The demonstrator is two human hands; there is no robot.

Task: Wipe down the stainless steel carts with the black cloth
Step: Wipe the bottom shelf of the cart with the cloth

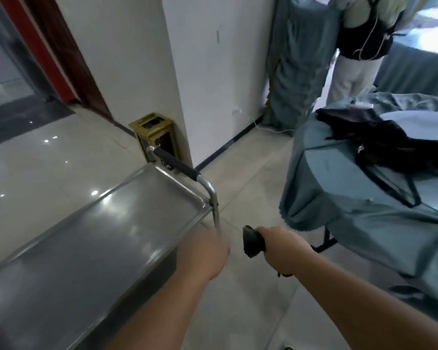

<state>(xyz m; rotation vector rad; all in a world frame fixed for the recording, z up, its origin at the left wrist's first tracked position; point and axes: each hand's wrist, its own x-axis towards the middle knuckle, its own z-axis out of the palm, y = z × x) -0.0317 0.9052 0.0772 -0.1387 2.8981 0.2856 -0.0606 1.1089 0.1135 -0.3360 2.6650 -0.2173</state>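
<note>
A stainless steel cart [91, 238] fills the lower left, its flat top shelf shining, with a black-padded push handle [175, 161] at its far end. My left hand [202, 251] is at the cart's right edge, closed around the upright handle post [216, 213]. Just right of it, over the floor, my right hand [283, 248] is shut on a folded black cloth [252, 241]. The cloth is a short way off the cart's post and does not touch it.
A gold ash bin [154, 136] stands by the white wall corner behind the cart. At right is a round table under teal cloth [344, 188] with a black bag [379, 142] on it. A person [357, 54] stands at the back right. Tiled floor lies between cart and table.
</note>
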